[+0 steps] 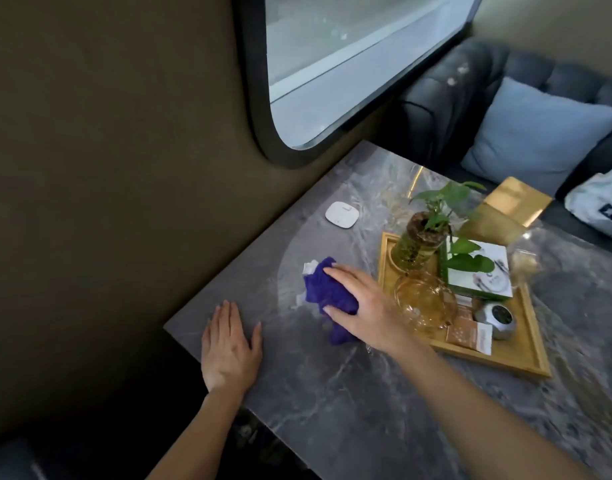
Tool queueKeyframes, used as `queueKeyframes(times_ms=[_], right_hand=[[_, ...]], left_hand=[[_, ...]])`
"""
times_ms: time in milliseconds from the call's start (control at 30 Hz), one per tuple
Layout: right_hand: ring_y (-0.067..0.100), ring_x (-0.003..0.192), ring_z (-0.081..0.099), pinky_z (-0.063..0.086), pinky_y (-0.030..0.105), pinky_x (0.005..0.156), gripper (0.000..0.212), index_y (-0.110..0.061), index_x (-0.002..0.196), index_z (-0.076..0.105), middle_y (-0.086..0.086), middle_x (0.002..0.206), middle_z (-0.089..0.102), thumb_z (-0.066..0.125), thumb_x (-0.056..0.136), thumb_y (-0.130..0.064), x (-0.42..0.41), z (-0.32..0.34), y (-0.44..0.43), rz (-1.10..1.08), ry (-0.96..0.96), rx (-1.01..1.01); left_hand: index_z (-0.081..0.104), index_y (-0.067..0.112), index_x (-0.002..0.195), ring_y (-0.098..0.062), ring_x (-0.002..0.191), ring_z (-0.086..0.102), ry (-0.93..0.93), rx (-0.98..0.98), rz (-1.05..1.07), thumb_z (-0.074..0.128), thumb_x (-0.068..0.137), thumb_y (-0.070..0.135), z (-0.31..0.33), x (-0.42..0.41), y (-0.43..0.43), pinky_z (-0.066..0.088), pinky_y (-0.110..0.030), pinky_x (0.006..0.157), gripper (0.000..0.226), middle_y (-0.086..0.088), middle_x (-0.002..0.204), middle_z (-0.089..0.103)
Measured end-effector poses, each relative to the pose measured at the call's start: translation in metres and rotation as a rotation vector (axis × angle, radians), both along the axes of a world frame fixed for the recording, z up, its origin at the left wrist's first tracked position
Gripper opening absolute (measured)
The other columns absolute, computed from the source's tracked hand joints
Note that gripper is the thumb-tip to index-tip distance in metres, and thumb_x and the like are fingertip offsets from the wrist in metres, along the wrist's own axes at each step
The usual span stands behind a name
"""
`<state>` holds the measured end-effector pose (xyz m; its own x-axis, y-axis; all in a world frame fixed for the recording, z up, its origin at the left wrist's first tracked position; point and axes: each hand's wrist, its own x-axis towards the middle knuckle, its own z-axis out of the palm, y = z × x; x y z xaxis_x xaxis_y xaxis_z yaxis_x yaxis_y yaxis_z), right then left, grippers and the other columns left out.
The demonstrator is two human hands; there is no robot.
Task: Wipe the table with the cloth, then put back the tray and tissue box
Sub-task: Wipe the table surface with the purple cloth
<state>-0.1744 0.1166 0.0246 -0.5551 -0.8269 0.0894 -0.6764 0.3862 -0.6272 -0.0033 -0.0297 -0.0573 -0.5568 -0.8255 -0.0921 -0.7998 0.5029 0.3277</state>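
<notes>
One purple cloth (327, 292) lies bunched on the grey table (349, 403), pressed flat under the right hand (361, 311), fingers spread over it rather than curled. Just right, the tray (505, 358) holds a plant jar (419, 244) and box (477, 271). The left hand (230, 348) rests open-palmed, empty, at the table's edge.
</notes>
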Motion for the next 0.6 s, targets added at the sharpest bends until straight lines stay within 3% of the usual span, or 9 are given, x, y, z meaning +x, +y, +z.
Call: queueKeyframes(times_ms=[133,333,433,600], right_hand=[[0.014,0.144,0.005,0.006,0.046,0.115,0.072,-0.039,0.141,0.027,-0.005,0.156,0.018,0.054,0.078,-0.059,0.000,-0.025,-0.025,0.178,0.107,0.193],[0.028,0.144,-0.006,-0.002,0.047,0.116,0.082,-0.042,0.143,0.008,0.007,0.158,-0.001,0.039,0.074,-0.074,-0.012,-0.050,-0.041,0.184,0.300,0.310],[0.032,0.144,0.003,-0.001,0.050,0.116,0.079,-0.040,0.143,0.016,0.011,0.157,0.010,0.035,0.074,-0.075,-0.014,-0.061,-0.050,0.138,0.321,0.330],[0.038,0.130,0.040,0.020,0.049,0.111,0.058,-0.021,0.125,0.053,0.020,0.137,0.049,0.063,0.076,-0.051,-0.006,-0.077,-0.058,-0.017,0.237,0.198]], left_hand=[[0.030,0.008,0.142,-0.022,0.141,0.027,0.010,-0.027,0.006,0.040,0.090,0.048,0.001,-0.001,0.000,0.019,-0.036,0.116,0.066,-0.009,0.151,0.033],[0.036,0.008,0.140,-0.024,0.137,0.036,-0.026,-0.055,0.012,0.045,0.088,0.048,-0.001,-0.003,0.001,0.025,-0.038,0.114,0.066,-0.009,0.147,0.041],[0.045,0.004,0.134,-0.028,0.130,0.046,-0.011,-0.074,0.004,0.056,0.085,0.040,-0.003,-0.003,0.000,0.035,-0.043,0.108,0.061,-0.013,0.139,0.051],[0.049,0.001,0.129,-0.029,0.126,0.051,0.038,-0.101,0.058,0.060,0.085,0.023,-0.006,-0.006,0.001,0.035,-0.044,0.107,0.050,-0.016,0.133,0.055]])
